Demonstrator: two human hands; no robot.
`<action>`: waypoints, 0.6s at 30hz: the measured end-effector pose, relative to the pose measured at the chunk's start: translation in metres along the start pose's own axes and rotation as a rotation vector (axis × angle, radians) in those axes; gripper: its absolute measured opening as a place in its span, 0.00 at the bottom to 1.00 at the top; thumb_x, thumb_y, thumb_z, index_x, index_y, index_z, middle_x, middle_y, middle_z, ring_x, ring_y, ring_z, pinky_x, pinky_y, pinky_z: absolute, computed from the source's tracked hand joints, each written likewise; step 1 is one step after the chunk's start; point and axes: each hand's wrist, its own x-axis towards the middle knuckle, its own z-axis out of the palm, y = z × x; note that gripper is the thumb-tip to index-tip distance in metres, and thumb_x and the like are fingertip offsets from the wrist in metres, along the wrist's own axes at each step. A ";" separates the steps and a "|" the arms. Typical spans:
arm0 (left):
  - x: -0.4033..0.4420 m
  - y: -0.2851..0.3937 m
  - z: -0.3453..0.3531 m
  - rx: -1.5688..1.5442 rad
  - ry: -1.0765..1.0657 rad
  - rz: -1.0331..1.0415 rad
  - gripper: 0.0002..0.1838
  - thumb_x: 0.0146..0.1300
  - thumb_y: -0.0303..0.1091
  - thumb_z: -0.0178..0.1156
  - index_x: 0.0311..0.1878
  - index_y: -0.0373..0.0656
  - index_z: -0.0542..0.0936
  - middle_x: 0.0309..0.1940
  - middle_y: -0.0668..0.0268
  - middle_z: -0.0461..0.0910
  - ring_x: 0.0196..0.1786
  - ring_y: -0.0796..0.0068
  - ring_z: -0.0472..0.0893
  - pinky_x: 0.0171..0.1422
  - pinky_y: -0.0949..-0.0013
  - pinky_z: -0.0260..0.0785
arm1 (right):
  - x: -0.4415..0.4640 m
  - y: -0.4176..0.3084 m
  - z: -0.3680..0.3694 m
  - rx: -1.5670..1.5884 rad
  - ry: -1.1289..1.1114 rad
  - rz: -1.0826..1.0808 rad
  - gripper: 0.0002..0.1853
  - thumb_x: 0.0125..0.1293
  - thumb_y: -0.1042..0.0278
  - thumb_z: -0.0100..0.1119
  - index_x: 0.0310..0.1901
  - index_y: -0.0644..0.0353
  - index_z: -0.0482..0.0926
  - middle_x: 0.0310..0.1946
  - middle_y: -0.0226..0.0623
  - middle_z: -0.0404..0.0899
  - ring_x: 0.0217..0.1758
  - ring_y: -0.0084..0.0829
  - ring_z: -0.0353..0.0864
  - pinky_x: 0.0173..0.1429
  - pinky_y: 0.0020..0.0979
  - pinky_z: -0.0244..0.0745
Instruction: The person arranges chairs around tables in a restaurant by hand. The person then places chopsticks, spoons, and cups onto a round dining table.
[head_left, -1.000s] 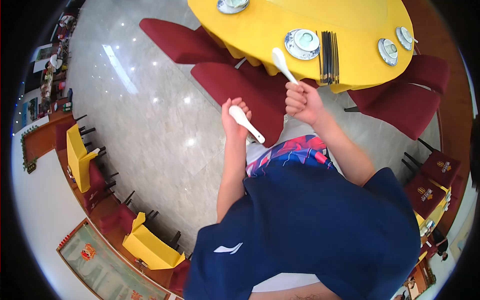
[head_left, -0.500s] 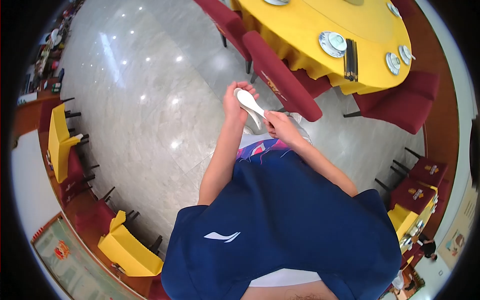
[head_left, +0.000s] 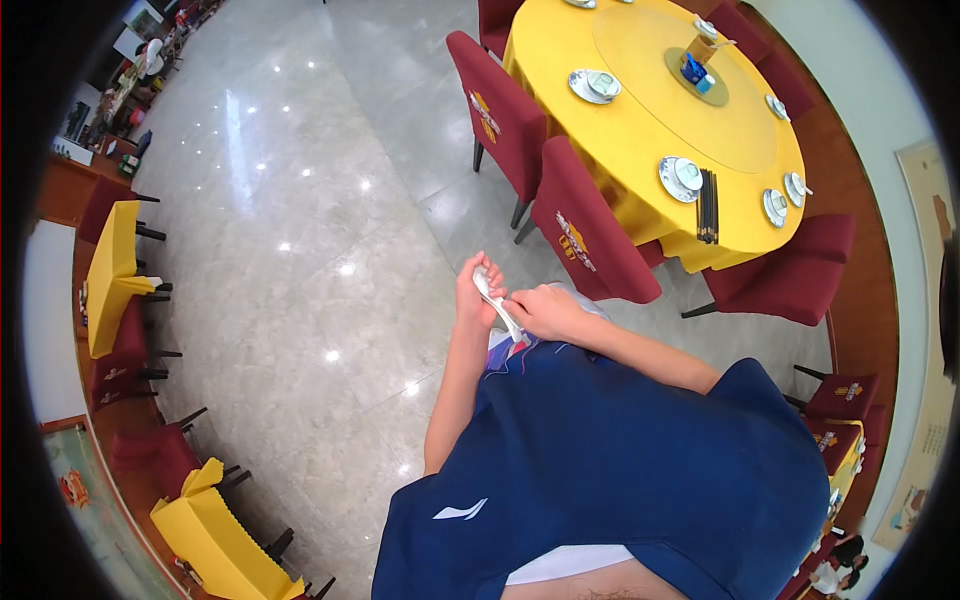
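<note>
Left hand (head_left: 469,297), off the near left side of the round table (head_left: 640,130): fingers curled around white spoons (head_left: 498,305), held together, well apart from the table. Right hand (head_left: 548,312), somewhat nearer the table: fingers bent at the spoon handles; whether they grip cannot be told. Red chair (head_left: 592,222), against the table's near left side. Black chopsticks (head_left: 708,206), bundled on the table's near part.

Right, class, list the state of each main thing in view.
Left hand: curled around white spoons
White spoons: held, count unclear
Right hand: beside spoons, contact unclear
Black chopsticks: lying side by side
Nearest bowl: on its plate
Nearest chair: upright
Yellow tablecloth: spread
</note>
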 end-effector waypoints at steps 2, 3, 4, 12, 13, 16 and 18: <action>0.003 0.009 -0.010 -0.008 -0.033 -0.014 0.12 0.68 0.42 0.53 0.31 0.46 0.71 0.24 0.69 0.68 0.22 0.79 0.66 0.18 0.79 0.57 | 0.009 -0.006 -0.002 0.017 -0.016 0.016 0.23 0.71 0.48 0.45 0.34 0.59 0.82 0.28 0.49 0.82 0.35 0.52 0.82 0.42 0.51 0.75; 0.004 0.012 -0.010 0.018 0.005 0.010 0.13 0.68 0.44 0.54 0.32 0.47 0.71 0.23 0.68 0.69 0.23 0.79 0.68 0.19 0.78 0.58 | 0.013 -0.008 -0.004 0.032 -0.036 0.038 0.23 0.71 0.48 0.45 0.34 0.58 0.82 0.28 0.49 0.82 0.36 0.52 0.82 0.42 0.51 0.75; 0.008 0.014 -0.010 0.045 0.043 0.032 0.13 0.67 0.45 0.55 0.32 0.47 0.72 0.23 0.68 0.71 0.23 0.78 0.70 0.19 0.77 0.59 | 0.018 -0.007 -0.006 0.042 -0.028 0.045 0.23 0.71 0.48 0.45 0.34 0.58 0.82 0.28 0.49 0.82 0.36 0.52 0.82 0.42 0.51 0.75; 0.039 0.036 0.000 0.073 0.185 -0.126 0.14 0.67 0.47 0.55 0.32 0.48 0.73 0.25 0.68 0.74 0.26 0.76 0.75 0.20 0.75 0.64 | 0.076 0.064 -0.058 0.088 0.303 0.258 0.24 0.70 0.46 0.45 0.37 0.59 0.81 0.35 0.50 0.82 0.43 0.51 0.82 0.47 0.48 0.76; 0.045 0.039 0.001 0.075 0.206 -0.136 0.14 0.67 0.47 0.56 0.33 0.47 0.72 0.26 0.68 0.73 0.26 0.77 0.73 0.20 0.76 0.63 | 0.088 0.080 -0.069 0.089 0.409 0.270 0.24 0.70 0.46 0.45 0.37 0.60 0.81 0.37 0.51 0.82 0.44 0.51 0.82 0.49 0.47 0.75; 0.069 0.056 0.006 0.148 0.231 -0.147 0.13 0.67 0.46 0.55 0.33 0.48 0.71 0.24 0.70 0.69 0.25 0.78 0.70 0.19 0.77 0.60 | 0.131 0.138 -0.112 0.254 0.525 0.391 0.24 0.70 0.47 0.45 0.37 0.62 0.81 0.39 0.54 0.82 0.45 0.54 0.81 0.50 0.47 0.75; 0.090 0.072 -0.006 0.133 0.214 -0.159 0.13 0.68 0.45 0.55 0.32 0.48 0.70 0.23 0.70 0.67 0.24 0.79 0.68 0.18 0.77 0.59 | 0.177 0.202 -0.130 0.315 0.594 0.492 0.26 0.69 0.46 0.46 0.38 0.64 0.81 0.39 0.56 0.81 0.46 0.53 0.81 0.51 0.46 0.74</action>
